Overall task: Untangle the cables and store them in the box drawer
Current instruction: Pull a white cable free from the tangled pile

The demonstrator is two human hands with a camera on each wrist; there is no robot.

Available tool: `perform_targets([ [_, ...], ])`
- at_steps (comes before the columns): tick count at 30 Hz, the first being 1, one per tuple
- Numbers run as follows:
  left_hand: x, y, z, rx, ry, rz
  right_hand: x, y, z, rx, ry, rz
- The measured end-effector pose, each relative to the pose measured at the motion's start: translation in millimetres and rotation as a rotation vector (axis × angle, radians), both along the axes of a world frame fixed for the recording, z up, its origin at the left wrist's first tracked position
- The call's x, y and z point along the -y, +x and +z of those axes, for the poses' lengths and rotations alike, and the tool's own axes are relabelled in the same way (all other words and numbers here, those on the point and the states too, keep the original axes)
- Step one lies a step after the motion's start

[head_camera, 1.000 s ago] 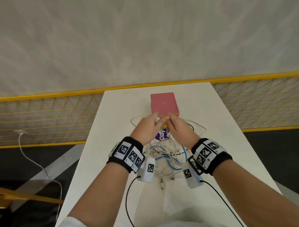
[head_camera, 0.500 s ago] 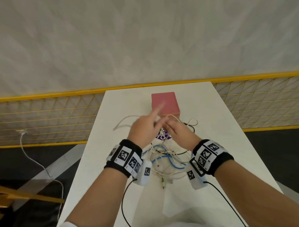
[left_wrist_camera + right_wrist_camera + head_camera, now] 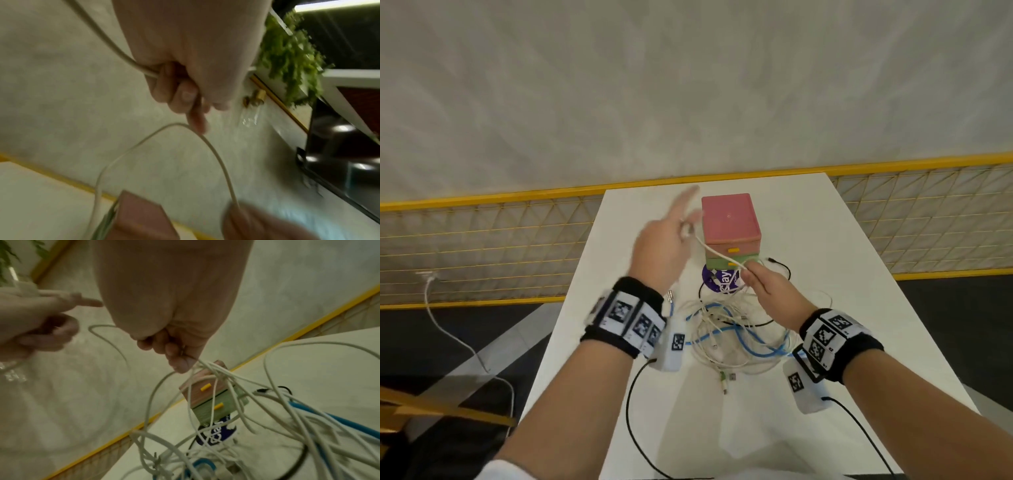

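At frame centre, the left hand (image 3: 661, 246) is gripping one white cable (image 3: 717, 255) while the right hand (image 3: 774, 296) is pinching several tangled white cable strands (image 3: 218, 379) before the drawer box (image 3: 731, 228).

A small square plastic box (image 3: 730, 219) has a pink top and pink upper drawer, a pale green lower drawer (image 3: 726, 264), and 2 yellow handles. The tangled heap of thin cables (image 3: 726, 329) mixes white, light blue and black strands. A round purple sticker with white lettering (image 3: 720, 281) lies on the plain white table (image 3: 859, 274). Black wristbands (image 3: 625, 318) carry black-and-white square code patterns. The mesh fence (image 3: 482, 253) is yellow.
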State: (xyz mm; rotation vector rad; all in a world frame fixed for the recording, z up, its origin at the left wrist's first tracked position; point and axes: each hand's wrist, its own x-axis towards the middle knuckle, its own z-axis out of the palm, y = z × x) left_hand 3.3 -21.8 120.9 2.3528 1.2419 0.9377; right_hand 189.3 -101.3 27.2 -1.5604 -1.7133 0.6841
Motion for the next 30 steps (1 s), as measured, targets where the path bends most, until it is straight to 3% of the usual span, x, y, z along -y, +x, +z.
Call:
perform_targets([
  [3, 24, 20, -33, -0.279, -0.183, -0.182, -3, -4, 4, -0.024, 0.065, 0.001],
  [5, 31, 23, -46, -0.296, -0.258, -0.197, -3, -3, 7, -0.022, 0.107, 0.014],
  [7, 26, 16, -42, -0.185, -0.271, -0.138, 2, 1, 4, -0.014, 0.077, 0.012],
  [10, 8, -5, -11, 0.162, -0.212, 0.036, 17, 17, -17, 0.007, -0.077, -0.069],
  [11, 0, -12, -1, 0.19, -0.171, 0.067, 21, 20, -24, 0.021, -0.104, -0.088],
  [15, 3, -9, 4, 0.079, -0.155, 0.008, 21, 15, -25, 0.036, -0.105, -0.136],
  [19, 32, 21, -25, -0.281, -0.179, -0.207, 13, 3, -5, 0.031, -0.038, -0.088],
  [21, 35, 30, -34, -0.375, -0.199, -0.247, 12, 2, 1, -0.001, 0.026, -0.051],
  [27, 9, 11, -19, -0.33, -0.094, -0.146, 19, 15, -14, -0.045, -0.022, -0.088],
  [30, 11, 9, -23, -0.243, -0.203, -0.191, 16, 10, -12, -0.054, -0.028, -0.098],
])
